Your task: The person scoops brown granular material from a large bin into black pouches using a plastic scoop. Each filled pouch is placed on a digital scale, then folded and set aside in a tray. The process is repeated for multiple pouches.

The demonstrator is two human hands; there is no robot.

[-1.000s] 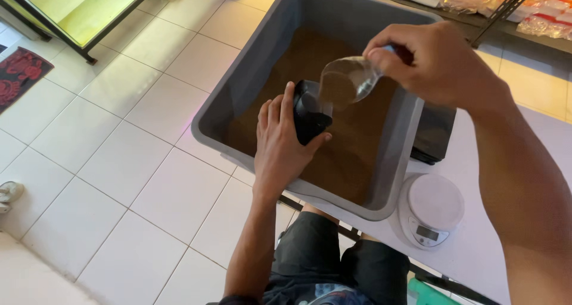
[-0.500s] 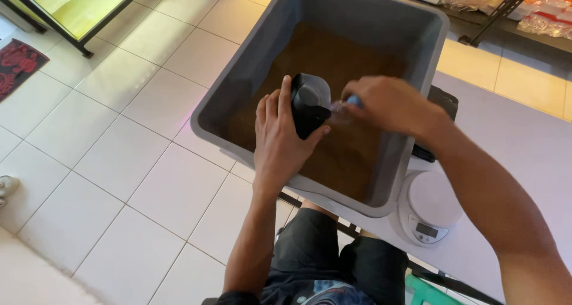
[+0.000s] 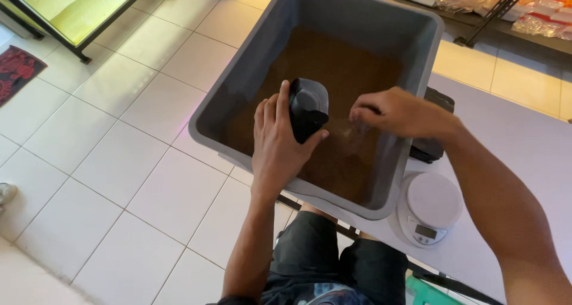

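Filling step: left hand [image 3: 277,144] grasps black pouch [image 3: 308,108] over grey tub [image 3: 411,25] of brown powder [image 3: 339,66]; right hand [image 3: 399,111] fingers clenched on blurred clear scoop. Next scoop probably needs steady pouch mouth.

Small shop, likely: racks of bagged goods [image 3: 536,13] along the far wall, digital scale [image 3: 430,207] on white surface [image 3: 512,138], tiled floor [image 3: 119,162].
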